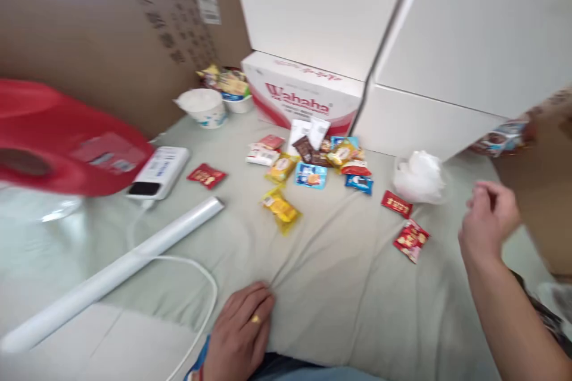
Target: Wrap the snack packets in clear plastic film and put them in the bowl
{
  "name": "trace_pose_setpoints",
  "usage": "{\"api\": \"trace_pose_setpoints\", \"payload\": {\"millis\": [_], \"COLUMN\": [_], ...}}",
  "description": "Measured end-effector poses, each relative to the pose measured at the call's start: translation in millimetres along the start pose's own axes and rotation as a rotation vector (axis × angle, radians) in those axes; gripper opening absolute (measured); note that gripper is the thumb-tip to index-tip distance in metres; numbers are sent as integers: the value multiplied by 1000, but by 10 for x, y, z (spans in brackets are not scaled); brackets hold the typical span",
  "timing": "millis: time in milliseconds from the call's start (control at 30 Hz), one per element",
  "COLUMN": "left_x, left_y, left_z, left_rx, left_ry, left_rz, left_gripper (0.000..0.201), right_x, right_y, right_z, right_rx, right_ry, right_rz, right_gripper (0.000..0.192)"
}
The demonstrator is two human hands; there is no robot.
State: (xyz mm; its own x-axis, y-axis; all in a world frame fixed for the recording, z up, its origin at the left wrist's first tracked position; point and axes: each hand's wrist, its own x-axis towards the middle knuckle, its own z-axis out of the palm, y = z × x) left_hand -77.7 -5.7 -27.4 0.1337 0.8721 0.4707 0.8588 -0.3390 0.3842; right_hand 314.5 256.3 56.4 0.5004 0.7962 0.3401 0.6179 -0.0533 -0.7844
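- The pale green cloth spreads under everything, with a white cabinet at its far side.
- A white box marked "Wahaha" stands against the cabinet; small snack packets cluster before it.
- The right hand is raised at the right, near a white plastic bag. Its fingers curl in, thumb close to them, the gap narrow; blur hides whether they hold anything, so I cannot tell.
- The left hand rests back-up on the near cloth, fingers together and bent, nothing visible in them; the palm is hidden.
- Two red packets, one just beside the bag and one nearer, lie left of the right hand.
- I judge this a pause amid handling packets; any fresh grip calls for parted fingers.
- A yellow packet lies alone, far from the left hand.
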Motion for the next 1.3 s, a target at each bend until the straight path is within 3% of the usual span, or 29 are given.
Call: {"api": "trace_pose_setpoints", "payload": {"millis": [33, 133, 200, 333, 400, 500, 600, 733, 867, 967, 1067, 1133, 1233, 1300], "left_x": [89, 409, 698, 1479, 1886, 2356, 2612, 2711, 2682, 2629, 2551, 2473, 2281, 2100], "left_y": [29, -2, -145, -765, -1204, -1872, -2368, -2651, -2584, -2315, -1873, -1509, -907, -521], "left_z": [-66, -274, -356, -290, -229, -250, -391, -556, -582, -561, -523, -468, -318, -194], "left_rx": [-72, -206, -207, -119, -34, 144, 285, 290, 267, 254, 217, 167, 61, -9], "left_ry": [-37, -30, 67, 256, 266, 246, 178, 87, 33, 21, 1, -37, -156, -285], "left_rz": [-42, -105, -145, -420, -556, -630, -665, -539, -375, -275, -166, -73, 128, 347], "left_gripper": [33, 31, 25, 17, 20, 31, 46, 55, 72, 81, 82, 66, 26, 24], "right_x": [-337, -1270, -1719, -2071, -2065, -2019, -2020, -2052, -2073, -2090, -2108, -2116, -2113, -2091], "right_y": [53, 270, 403, 606, 678, 736, 737, 719, 740, 736, 674, 604, 483, 398], "right_z": [-53, -141, -128, -65, -57, -54, -43, -27, -27, -40, -56, -55, -42, -59], "right_rx": [-36, -14, -59, -134, -114, -56, -32, -36, -48, -72, -81, -67, -34, -1], "right_ry": [-59, -728, -850, -736, -709, -686, -660, -650, -657, -682, -704, -711, -694, -687], "right_rz": [-134, -652, -849, -933, -934, -935, -937, -941, -915, -864, -823, -800, -757, -730], "right_gripper": [25, 24, 33, 46, 48, 53, 58, 59, 57, 52, 46, 42, 38, 33]}}
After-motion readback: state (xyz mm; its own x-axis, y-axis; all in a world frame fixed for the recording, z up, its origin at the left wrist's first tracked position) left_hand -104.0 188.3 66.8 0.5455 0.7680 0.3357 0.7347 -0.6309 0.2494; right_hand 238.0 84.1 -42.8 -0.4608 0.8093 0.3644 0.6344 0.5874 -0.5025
